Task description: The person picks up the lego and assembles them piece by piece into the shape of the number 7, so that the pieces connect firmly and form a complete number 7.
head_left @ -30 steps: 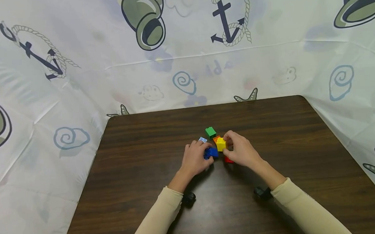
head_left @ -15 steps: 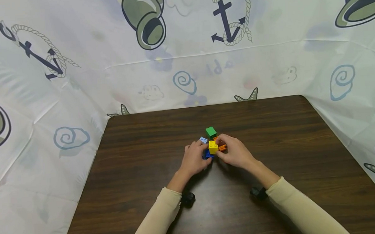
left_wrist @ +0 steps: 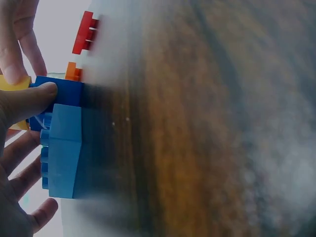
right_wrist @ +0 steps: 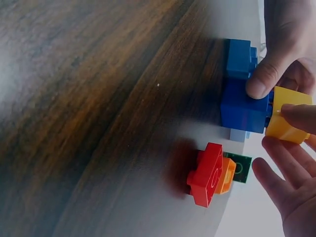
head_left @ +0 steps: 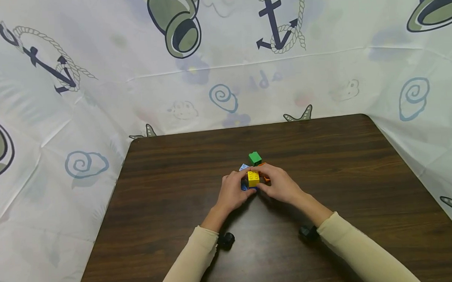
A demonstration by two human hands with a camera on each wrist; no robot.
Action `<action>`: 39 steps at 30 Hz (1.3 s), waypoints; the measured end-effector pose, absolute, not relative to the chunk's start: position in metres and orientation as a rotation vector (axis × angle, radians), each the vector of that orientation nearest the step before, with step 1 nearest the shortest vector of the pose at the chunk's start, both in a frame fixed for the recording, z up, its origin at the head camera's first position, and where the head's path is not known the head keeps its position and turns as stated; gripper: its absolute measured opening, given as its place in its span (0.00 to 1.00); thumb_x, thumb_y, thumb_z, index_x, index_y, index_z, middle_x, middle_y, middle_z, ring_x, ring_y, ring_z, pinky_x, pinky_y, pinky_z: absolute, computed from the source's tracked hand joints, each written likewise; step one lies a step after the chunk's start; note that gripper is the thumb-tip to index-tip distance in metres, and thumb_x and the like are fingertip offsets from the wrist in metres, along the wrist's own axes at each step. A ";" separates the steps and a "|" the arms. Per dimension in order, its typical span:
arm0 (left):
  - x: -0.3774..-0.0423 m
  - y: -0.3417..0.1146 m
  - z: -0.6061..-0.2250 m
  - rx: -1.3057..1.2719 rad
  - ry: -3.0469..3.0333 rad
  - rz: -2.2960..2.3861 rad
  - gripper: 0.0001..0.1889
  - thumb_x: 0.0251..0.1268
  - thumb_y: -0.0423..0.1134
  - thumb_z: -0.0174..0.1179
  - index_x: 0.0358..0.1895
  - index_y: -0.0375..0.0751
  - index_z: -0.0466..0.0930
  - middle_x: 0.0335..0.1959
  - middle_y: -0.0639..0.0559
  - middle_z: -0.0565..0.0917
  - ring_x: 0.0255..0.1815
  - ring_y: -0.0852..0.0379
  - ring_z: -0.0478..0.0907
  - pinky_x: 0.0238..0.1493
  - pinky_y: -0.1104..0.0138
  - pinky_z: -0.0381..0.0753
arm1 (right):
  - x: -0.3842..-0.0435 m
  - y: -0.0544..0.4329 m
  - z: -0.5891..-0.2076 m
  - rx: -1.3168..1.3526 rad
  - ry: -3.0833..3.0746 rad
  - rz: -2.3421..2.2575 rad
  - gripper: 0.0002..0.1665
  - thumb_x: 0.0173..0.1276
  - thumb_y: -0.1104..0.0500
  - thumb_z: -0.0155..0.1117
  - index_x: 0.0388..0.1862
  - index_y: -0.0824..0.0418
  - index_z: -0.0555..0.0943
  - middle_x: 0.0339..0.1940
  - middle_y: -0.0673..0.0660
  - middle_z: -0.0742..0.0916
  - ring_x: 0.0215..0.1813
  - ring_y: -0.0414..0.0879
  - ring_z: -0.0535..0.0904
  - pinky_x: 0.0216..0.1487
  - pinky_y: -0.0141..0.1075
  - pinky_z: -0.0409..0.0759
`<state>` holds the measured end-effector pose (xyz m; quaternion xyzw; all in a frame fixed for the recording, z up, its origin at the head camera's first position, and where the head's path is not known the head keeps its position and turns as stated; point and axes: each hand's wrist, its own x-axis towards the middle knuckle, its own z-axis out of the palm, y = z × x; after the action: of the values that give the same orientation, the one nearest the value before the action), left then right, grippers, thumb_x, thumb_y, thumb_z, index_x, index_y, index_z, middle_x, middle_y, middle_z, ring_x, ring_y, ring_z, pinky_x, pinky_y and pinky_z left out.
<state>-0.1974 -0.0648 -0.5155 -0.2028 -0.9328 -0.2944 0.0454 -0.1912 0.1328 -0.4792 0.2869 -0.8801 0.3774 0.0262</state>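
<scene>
— Backdrop and surface?
— Printed cloth [head_left: 227, 70], hung behind a brown table [head_left: 168, 209].
— Arms?
— Two, sleeved, extended from the near edge; forearms slanted inward, hands brought close together.
— Left hand [head_left: 232, 191]?
— Curved; a dark blue block [right_wrist: 243, 111] is gripped low by the table, thumb laid on its near side. Just beside it is placed a lighter blue block [left_wrist: 64, 150].
— Right hand [head_left: 283, 184]?
— Angled leftward; a yellow block [head_left: 253, 179] is pinched over the dark blue block's studs, slightly tilted. Whether it is seated cannot be told.
— Remaining stock?
— Red block [right_wrist: 207, 175] and orange block [right_wrist: 228, 175], near the right hand; green block [head_left: 255, 158], set farther back.
</scene>
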 end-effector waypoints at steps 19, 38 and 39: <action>-0.199 -0.069 -0.518 -0.636 -2.837 -0.957 0.32 0.52 0.49 0.76 0.62 0.48 0.78 0.46 0.55 0.85 0.44 0.56 0.75 0.51 0.53 0.69 | -0.190 0.131 -0.479 0.882 -2.710 1.066 0.29 0.57 0.65 0.76 0.59 0.57 0.81 0.48 0.54 0.85 0.44 0.53 0.83 0.49 0.44 0.82; -0.199 -0.068 -0.521 -0.683 -2.799 -0.987 0.28 0.53 0.50 0.74 0.58 0.46 0.79 0.47 0.54 0.84 0.42 0.56 0.76 0.48 0.54 0.70 | -0.191 0.130 -0.473 0.840 -2.815 1.032 0.28 0.57 0.65 0.76 0.59 0.58 0.81 0.45 0.53 0.83 0.43 0.53 0.81 0.48 0.44 0.82; -0.200 -0.069 -0.521 -0.691 -2.796 -0.989 0.28 0.54 0.51 0.74 0.58 0.47 0.79 0.46 0.54 0.84 0.41 0.57 0.75 0.48 0.55 0.69 | -0.191 0.130 -0.473 0.842 -2.818 1.033 0.28 0.58 0.65 0.76 0.59 0.58 0.81 0.45 0.52 0.83 0.43 0.53 0.81 0.48 0.44 0.82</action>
<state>-0.1997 -0.0685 -0.5214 -0.2267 -0.9170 -0.3245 0.0483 -0.1911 0.1301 -0.4726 0.2701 -0.9039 0.3314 0.0125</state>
